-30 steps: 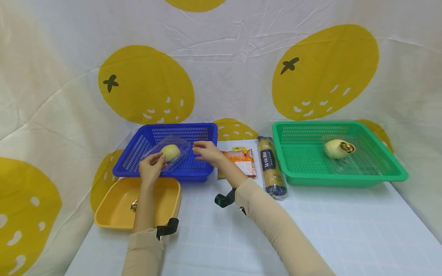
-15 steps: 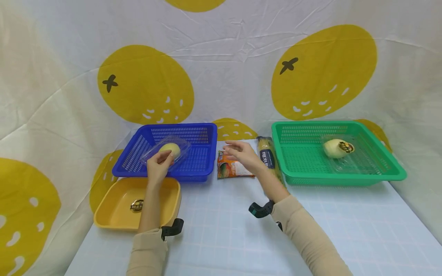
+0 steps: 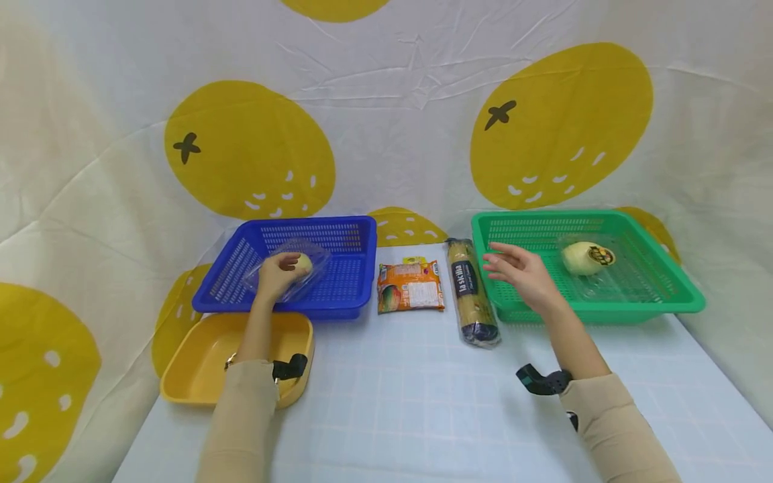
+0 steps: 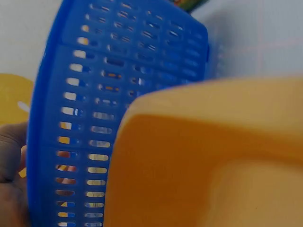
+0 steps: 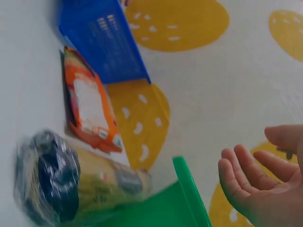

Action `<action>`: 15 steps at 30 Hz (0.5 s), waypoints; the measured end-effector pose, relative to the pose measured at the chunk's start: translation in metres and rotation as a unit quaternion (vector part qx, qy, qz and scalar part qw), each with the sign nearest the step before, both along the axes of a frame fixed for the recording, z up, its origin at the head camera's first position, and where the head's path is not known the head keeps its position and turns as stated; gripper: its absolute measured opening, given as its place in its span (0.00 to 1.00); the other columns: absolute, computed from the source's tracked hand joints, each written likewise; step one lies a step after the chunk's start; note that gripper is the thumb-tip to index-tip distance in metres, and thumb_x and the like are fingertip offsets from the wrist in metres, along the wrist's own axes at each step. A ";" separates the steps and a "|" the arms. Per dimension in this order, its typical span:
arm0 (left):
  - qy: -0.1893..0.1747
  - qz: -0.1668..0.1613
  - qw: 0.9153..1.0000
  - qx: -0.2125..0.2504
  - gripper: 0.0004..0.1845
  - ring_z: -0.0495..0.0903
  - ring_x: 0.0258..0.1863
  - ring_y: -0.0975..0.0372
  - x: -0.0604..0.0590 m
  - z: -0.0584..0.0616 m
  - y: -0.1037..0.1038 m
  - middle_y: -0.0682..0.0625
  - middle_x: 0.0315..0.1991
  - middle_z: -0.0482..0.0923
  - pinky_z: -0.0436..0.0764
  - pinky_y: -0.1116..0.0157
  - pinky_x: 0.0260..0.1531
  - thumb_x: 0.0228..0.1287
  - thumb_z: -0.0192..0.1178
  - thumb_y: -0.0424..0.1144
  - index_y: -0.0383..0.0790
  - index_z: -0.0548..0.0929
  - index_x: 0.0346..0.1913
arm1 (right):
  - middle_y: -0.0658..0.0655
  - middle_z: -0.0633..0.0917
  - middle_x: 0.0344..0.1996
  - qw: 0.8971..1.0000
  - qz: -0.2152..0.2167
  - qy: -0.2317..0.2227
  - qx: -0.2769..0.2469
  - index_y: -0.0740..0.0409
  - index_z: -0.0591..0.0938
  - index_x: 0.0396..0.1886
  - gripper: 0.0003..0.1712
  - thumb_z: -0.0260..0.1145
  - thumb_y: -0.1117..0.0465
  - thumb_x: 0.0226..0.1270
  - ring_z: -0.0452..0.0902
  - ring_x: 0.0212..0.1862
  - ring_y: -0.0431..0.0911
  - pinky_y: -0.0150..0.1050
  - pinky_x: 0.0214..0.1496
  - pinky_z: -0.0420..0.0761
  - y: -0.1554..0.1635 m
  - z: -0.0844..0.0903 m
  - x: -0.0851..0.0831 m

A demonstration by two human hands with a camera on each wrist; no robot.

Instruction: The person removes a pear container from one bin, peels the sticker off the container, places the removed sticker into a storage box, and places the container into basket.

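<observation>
At ten o'clock, left hand (image 3: 278, 276) over pale ball (image 3: 304, 264) in blue basket (image 3: 347, 270); pinching or not, can't tell. Right hand (image 3: 522, 274), fingers loosely spread, has swung to green basket (image 3: 634, 308), two o'clock: seemingly leaving ball to left.

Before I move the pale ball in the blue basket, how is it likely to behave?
The pale ball could roll if nudged, since it looks rounded. Its smooth-looking surface may make it somewhat slippery. The clear plastic around it looks thin, so that might flex or shift too.
</observation>
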State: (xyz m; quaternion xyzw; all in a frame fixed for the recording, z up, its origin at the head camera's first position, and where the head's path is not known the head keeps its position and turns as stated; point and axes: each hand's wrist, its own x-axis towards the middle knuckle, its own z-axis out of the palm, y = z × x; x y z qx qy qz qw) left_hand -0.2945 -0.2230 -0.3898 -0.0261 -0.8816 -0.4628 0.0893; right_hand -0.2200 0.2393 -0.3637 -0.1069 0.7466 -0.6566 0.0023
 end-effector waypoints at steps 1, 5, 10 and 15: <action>0.000 -0.001 1.000 -0.008 0.25 0.73 0.53 0.39 -0.003 -0.001 0.000 0.28 0.53 0.74 0.74 0.47 0.54 0.56 0.66 0.32 0.25 0.75 0.56 | 0.53 0.80 0.49 1.000 -0.007 0.002 -0.006 0.70 0.60 0.68 0.33 0.56 0.57 0.71 0.80 0.48 0.40 0.37 0.53 0.79 0.009 0.000 0.003; 0.003 0.002 0.998 -0.058 0.25 0.71 0.55 0.40 -0.015 -0.005 0.002 0.28 0.54 0.73 0.73 0.46 0.53 0.55 0.66 0.32 0.25 0.75 0.55 | 0.45 0.81 0.44 0.998 -0.032 0.006 -0.054 0.71 0.59 0.68 0.34 0.58 0.59 0.70 0.80 0.46 0.37 0.32 0.50 0.80 0.041 -0.002 0.013; 0.005 -0.004 0.998 -0.062 0.25 0.71 0.56 0.41 -0.026 -0.008 0.005 0.30 0.55 0.73 0.73 0.46 0.54 0.54 0.67 0.33 0.27 0.76 0.55 | 0.47 0.81 0.45 0.991 -0.060 -0.001 -0.117 0.65 0.62 0.68 0.31 0.58 0.61 0.69 0.81 0.45 0.37 0.29 0.48 0.80 0.072 -0.006 0.023; 0.009 -0.016 1.000 -0.007 0.24 0.74 0.54 0.43 -0.031 -0.011 0.011 0.32 0.54 0.76 0.75 0.49 0.53 0.56 0.67 0.34 0.28 0.77 0.55 | 0.50 0.82 0.44 0.974 -0.087 -0.018 -0.208 0.59 0.67 0.61 0.23 0.59 0.63 0.68 0.82 0.43 0.40 0.29 0.46 0.81 0.097 -0.007 0.028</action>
